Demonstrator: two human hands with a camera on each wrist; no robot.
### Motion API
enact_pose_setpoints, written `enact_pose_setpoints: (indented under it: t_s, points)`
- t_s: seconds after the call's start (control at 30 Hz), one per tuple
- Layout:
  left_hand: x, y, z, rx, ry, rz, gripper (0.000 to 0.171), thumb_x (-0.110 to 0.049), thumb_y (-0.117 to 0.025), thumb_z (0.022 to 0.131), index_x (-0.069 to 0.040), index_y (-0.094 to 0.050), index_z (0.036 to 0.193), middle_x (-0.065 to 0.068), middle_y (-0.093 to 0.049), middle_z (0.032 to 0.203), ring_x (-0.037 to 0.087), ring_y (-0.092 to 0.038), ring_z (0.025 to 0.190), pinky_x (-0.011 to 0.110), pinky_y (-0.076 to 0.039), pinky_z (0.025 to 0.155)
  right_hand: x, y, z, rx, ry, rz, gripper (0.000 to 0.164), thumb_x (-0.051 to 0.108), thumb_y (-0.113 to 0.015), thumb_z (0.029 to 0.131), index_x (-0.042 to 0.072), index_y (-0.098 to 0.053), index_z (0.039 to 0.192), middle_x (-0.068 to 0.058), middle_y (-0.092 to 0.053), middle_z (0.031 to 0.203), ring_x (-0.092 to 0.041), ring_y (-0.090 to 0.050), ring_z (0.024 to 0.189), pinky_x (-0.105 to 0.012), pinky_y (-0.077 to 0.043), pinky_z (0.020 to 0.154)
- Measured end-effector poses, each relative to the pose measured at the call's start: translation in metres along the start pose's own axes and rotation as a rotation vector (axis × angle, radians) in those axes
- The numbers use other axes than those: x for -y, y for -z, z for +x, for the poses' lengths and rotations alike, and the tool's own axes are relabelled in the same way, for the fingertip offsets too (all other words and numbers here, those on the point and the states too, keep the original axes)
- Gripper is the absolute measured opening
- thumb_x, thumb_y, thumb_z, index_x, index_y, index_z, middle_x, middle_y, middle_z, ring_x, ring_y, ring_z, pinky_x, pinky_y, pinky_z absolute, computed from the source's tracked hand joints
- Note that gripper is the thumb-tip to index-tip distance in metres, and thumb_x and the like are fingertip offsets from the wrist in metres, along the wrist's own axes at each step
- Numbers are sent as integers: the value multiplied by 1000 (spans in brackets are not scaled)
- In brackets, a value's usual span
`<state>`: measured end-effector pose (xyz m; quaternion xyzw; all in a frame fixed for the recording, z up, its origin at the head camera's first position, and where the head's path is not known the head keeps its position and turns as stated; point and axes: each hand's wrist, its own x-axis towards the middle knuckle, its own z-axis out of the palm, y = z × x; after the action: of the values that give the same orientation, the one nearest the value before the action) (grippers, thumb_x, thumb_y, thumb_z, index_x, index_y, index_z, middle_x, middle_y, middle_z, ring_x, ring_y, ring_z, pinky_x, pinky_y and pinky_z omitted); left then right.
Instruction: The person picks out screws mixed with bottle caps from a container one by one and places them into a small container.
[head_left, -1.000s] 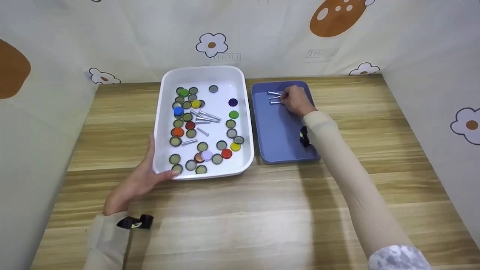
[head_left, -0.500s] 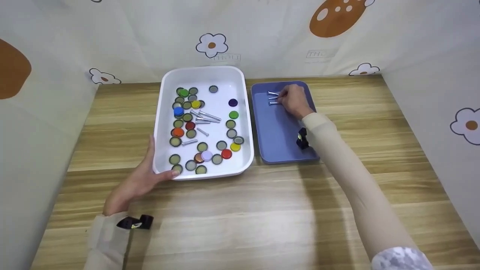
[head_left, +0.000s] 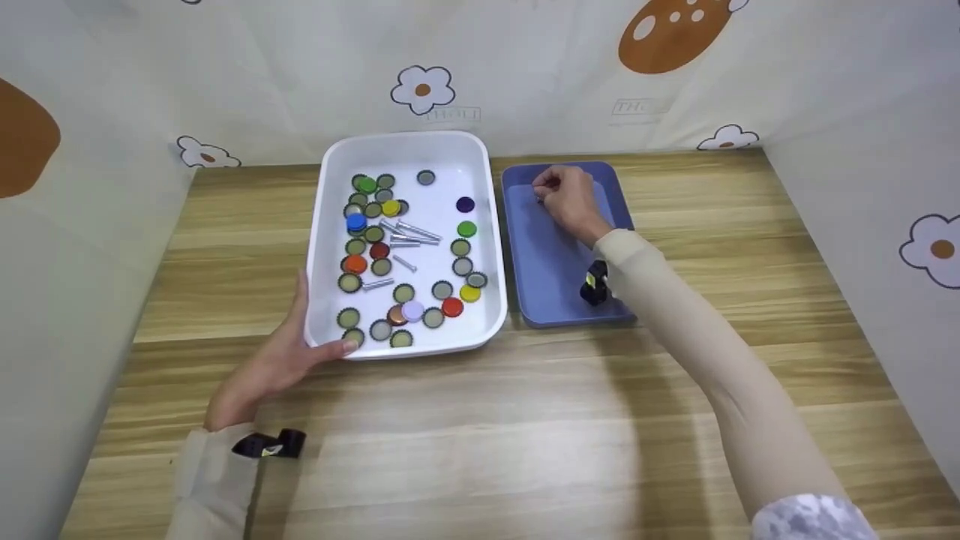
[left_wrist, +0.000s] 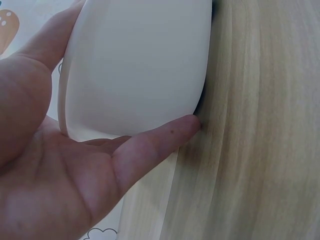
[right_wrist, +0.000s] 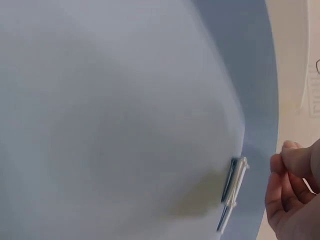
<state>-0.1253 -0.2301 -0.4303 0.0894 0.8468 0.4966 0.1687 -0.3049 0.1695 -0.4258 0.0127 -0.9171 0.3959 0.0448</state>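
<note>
At the near left corner of a white tray (head_left: 436, 266), my left hand (head_left: 277, 364) grips the wall, thumb over the front rim and fingers along the left side. In the left wrist view one finger (left_wrist: 155, 150) lies low against the outer wall. My right hand (head_left: 568, 201) hovers over the far end of a blue tray (head_left: 547, 270), thumb against curled fingers, nothing visible between them. Under it, several silver bolts (right_wrist: 233, 185) lie by the blue tray's wall, mostly hidden in the head view. More bolts (head_left: 411, 234) lie in the white tray.
Many bottle caps (head_left: 452, 307), some coloured and some showing grey undersides, are scattered in the white tray. Both trays stand side by side on a wood-grain table (head_left: 450, 435). A patterned cloth (head_left: 540, 97) hangs behind and at both sides.
My right hand has moved left across the blue tray, and now covers the bolts that showed beside its fingertips. My left hand and the white tray have stayed put.
</note>
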Motion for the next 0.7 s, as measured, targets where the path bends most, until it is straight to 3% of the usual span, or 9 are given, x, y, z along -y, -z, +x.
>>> enact_pose_setpoints:
  t_s: [0.4, 0.7]
  points:
    - [-1, 1, 0, 13, 41, 11, 128, -25, -76, 89, -36, 35, 151, 20, -4, 169, 46, -28, 148, 58, -6, 127, 20, 4, -12, 48, 49, 105, 10, 10, -66, 96, 4, -74, 100, -10, -70, 95, -12, -57, 79, -19, -44, 65]
    - [0, 1, 0, 7, 38, 16, 129, -26, -76, 89, -26, 36, 151, 26, -9, 167, 48, -33, 145, 59, -6, 126, 32, -1, -20, 94, 94, 143, 9, 10, -67, 95, 5, -73, 98, -8, -68, 90, -13, -57, 77, -22, -45, 67]
